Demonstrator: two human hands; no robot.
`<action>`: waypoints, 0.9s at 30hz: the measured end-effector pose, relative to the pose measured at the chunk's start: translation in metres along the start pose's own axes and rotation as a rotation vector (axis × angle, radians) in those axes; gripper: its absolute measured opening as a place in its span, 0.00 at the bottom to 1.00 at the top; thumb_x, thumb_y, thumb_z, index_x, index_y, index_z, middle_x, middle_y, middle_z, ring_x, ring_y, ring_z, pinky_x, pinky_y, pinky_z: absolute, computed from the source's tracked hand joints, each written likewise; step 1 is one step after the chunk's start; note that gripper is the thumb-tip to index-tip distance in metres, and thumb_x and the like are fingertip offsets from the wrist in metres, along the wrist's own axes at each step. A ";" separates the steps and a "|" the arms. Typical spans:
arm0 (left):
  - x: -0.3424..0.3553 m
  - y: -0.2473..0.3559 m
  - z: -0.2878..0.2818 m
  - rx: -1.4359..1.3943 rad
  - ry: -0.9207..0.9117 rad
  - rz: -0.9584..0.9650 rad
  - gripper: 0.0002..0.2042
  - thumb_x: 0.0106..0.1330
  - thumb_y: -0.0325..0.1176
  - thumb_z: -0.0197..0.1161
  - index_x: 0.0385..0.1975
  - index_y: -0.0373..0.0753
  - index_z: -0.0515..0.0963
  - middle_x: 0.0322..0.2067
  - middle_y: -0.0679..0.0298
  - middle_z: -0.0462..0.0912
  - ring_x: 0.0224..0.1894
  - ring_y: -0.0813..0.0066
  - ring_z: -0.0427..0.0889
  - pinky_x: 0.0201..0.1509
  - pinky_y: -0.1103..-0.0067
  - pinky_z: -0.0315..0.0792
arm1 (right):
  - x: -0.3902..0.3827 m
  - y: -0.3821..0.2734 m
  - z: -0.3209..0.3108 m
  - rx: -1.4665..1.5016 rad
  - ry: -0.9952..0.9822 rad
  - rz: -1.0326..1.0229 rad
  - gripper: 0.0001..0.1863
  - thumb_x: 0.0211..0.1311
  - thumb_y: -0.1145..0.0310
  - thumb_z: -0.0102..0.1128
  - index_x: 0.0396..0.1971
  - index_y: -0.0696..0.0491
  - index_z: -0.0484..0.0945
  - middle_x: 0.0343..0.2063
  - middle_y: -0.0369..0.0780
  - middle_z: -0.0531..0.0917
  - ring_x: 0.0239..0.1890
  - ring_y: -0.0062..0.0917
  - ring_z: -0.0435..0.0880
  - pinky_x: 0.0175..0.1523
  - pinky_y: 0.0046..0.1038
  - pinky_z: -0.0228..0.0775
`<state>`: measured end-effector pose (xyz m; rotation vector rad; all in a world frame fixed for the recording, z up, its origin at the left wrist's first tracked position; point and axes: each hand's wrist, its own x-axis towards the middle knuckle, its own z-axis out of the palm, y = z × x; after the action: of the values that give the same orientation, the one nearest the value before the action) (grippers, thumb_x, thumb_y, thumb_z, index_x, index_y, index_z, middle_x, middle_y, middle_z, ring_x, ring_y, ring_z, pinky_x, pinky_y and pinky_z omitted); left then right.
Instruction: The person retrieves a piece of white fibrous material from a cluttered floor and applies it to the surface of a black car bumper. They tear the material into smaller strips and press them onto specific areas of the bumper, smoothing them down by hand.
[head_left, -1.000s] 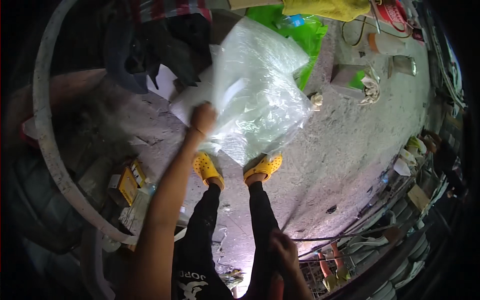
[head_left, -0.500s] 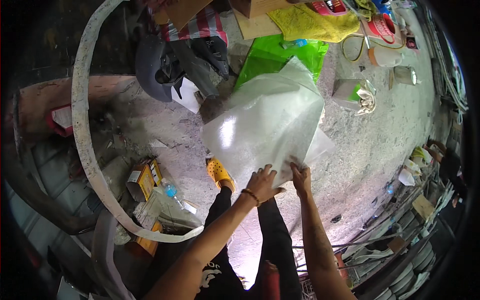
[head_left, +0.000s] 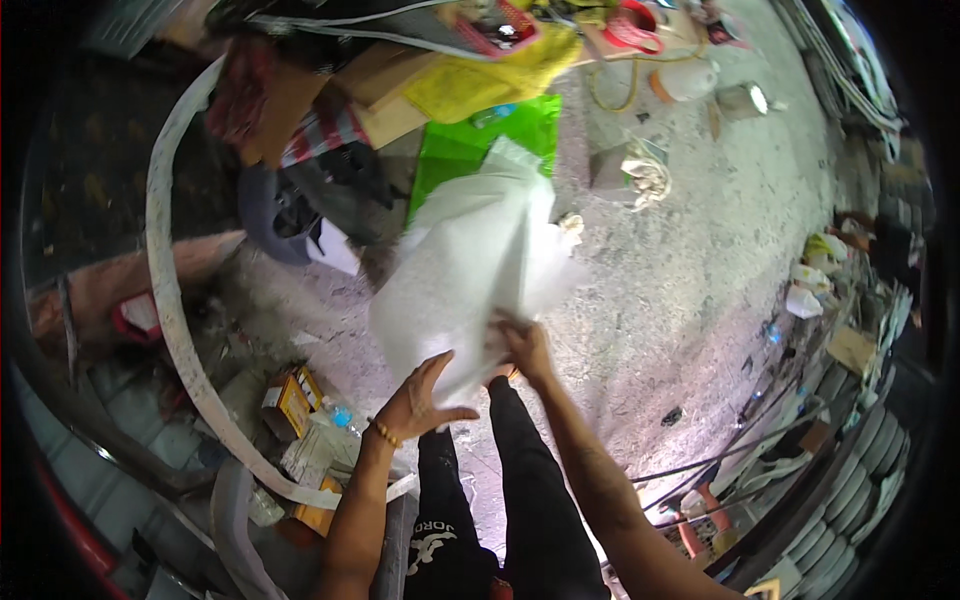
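A translucent whitish sheet (head_left: 455,265), creased and partly blurred, spreads in front of my legs. Its far corner overlaps a bright green plastic sheet (head_left: 440,165). At its near right side my right hand (head_left: 527,350) has its fingers bent in and pinched on the whitish sheet. By the near left edge is my left hand (head_left: 412,405), fingers stretched and thumb held well apart. Whether the left palm touches the sheet is hard to tell.
A metal can with crumpled cloth (head_left: 647,178) stands right of the sheet. Beyond lie a yellow towel (head_left: 500,75), a red container (head_left: 632,28) and a clear jug (head_left: 685,80). At left are a curved pale strip (head_left: 170,270) and a yellow box (head_left: 288,405); stacked grey pieces (head_left: 840,500) lie lower right.
My left hand has drawn away from the right and its thumb has spread. The whitish sheet has shifted and folded more. The whole view has swung, moving the surroundings leftward.
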<state>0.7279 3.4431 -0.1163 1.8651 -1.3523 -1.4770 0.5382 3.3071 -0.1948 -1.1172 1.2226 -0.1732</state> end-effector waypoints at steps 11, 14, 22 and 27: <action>-0.013 0.015 -0.054 0.297 0.413 -0.296 0.15 0.69 0.37 0.54 0.45 0.31 0.79 0.37 0.42 0.82 0.40 0.42 0.81 0.45 0.61 0.74 | 0.037 -0.067 0.130 0.039 0.011 -0.197 0.12 0.64 0.69 0.52 0.32 0.62 0.80 0.14 0.50 0.78 0.19 0.35 0.82 0.26 0.36 0.72; -0.001 -0.006 -0.079 0.259 0.471 -0.356 0.19 0.70 0.43 0.53 0.44 0.30 0.79 0.36 0.40 0.82 0.40 0.40 0.80 0.45 0.61 0.73 | 0.066 -0.086 0.144 0.172 -0.090 -0.154 0.16 0.64 0.63 0.56 0.40 0.63 0.77 0.27 0.53 0.82 0.28 0.38 0.85 0.28 0.36 0.77; 0.067 -0.147 -0.160 0.461 0.642 -0.222 0.16 0.69 0.38 0.54 0.38 0.28 0.80 0.33 0.41 0.82 0.39 0.42 0.81 0.45 0.63 0.74 | 0.064 -0.075 0.086 0.181 -0.272 -0.006 0.45 0.63 0.47 0.61 0.73 0.48 0.49 0.68 0.50 0.61 0.54 0.37 0.79 0.45 0.33 0.80; 0.089 -0.190 -0.147 0.599 0.774 -0.473 0.16 0.66 0.33 0.56 0.50 0.31 0.74 0.45 0.43 0.78 0.50 0.45 0.76 0.56 0.60 0.69 | -0.014 -0.004 -0.013 0.047 -0.236 0.110 0.37 0.66 0.51 0.60 0.68 0.52 0.60 0.63 0.48 0.69 0.55 0.35 0.78 0.50 0.30 0.79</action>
<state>0.9401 3.4164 -0.2576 2.8549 -1.0431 -0.3485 0.5235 3.3063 -0.1811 -0.9965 1.0607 0.0139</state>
